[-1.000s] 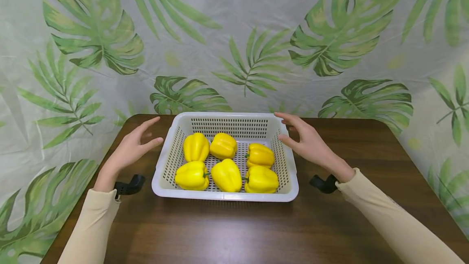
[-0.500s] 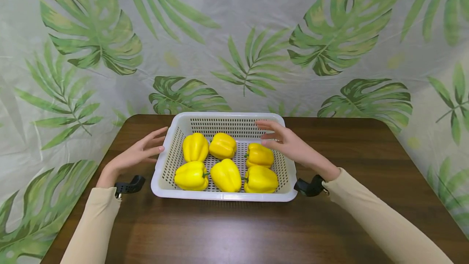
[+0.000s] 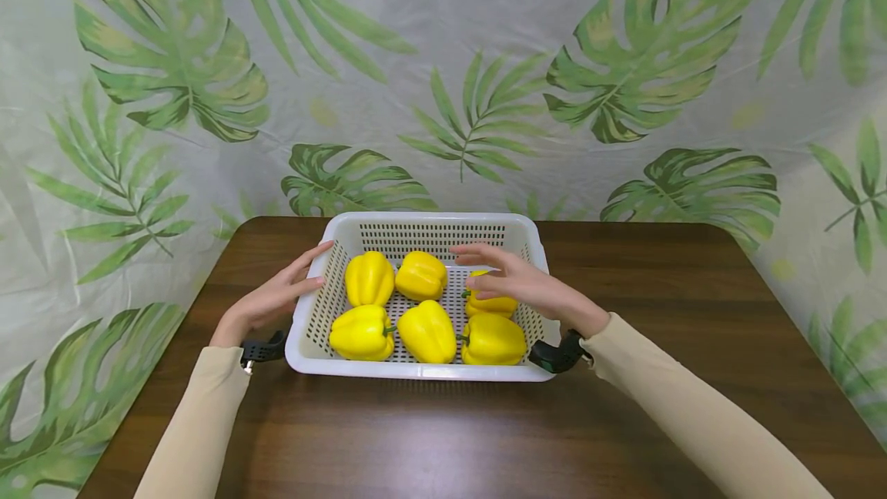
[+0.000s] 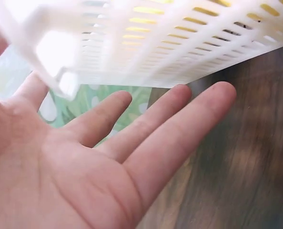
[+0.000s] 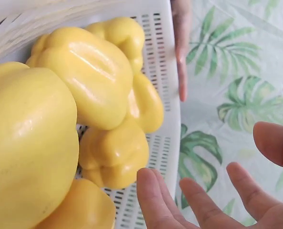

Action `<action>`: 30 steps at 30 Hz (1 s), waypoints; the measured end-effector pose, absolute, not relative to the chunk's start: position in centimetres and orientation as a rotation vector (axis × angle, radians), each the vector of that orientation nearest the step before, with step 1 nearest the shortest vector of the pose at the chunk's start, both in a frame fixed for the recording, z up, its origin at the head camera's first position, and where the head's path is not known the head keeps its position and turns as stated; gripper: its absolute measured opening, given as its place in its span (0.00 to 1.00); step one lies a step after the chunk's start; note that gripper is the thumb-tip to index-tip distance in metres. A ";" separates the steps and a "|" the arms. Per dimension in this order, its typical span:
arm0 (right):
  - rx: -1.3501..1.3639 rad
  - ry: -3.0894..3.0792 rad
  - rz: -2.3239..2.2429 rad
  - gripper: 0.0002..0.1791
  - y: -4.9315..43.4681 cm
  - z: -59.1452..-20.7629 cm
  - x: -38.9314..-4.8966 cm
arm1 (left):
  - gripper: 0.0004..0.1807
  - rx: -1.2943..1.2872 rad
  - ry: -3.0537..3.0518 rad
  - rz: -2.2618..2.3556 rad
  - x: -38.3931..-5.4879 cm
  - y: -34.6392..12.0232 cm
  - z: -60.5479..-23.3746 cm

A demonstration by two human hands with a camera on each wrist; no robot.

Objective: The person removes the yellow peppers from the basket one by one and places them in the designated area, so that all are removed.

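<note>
A white plastic basket [image 3: 423, 370] with slotted walls stands on the table, holding several yellow bell peppers [image 3: 427, 332]. My left hand [image 3: 273, 297] is at the basket's left rim. Its fingers stretch along the outside of the slotted wall [image 4: 184, 40] in the left wrist view; whether they press on it I cannot tell. Above the basket's right side hovers my right hand [image 3: 530, 287], fingers extended and nothing held. It partly covers the back right pepper [image 3: 495, 305] in the head view. In the right wrist view its fingers [image 5: 153, 200] are apart from the peppers [image 5: 79, 76].
The dark wooden table [image 3: 416, 437] extends in front of and beside the basket. Behind it hangs a leaf-patterned cloth [image 3: 478, 98]. Each wrist wears a black camera mount, the right one [image 3: 557, 353] close to the basket's front right corner.
My right hand has moved left from beyond the right rim to over the peppers. My left hand has moved right up to the left rim. The basket and peppers have stayed put.
</note>
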State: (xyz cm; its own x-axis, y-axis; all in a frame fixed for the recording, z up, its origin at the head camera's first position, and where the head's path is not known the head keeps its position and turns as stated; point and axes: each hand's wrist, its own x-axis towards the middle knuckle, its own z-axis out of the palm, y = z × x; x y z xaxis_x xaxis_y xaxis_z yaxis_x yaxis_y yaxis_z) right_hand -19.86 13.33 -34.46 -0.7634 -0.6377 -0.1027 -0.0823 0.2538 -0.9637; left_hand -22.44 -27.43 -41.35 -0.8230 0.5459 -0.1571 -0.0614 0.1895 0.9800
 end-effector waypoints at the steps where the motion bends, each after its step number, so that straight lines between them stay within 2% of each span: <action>1: -0.643 2.032 -1.538 0.32 13.1 -34.6 -19.9 | 0.36 0.455 1.979 1.689 -22.5 -27.3 -41.5; 18: -0.506 1.878 -1.431 0.31 10.9 -36.4 -21.0 | 0.37 0.446 1.885 1.821 -22.6 -26.6 -42.7; 30: -0.534 1.860 -1.288 0.29 9.8 -37.2 -21.5 | 0.36 0.442 1.897 1.832 -22.4 -26.6 -42.9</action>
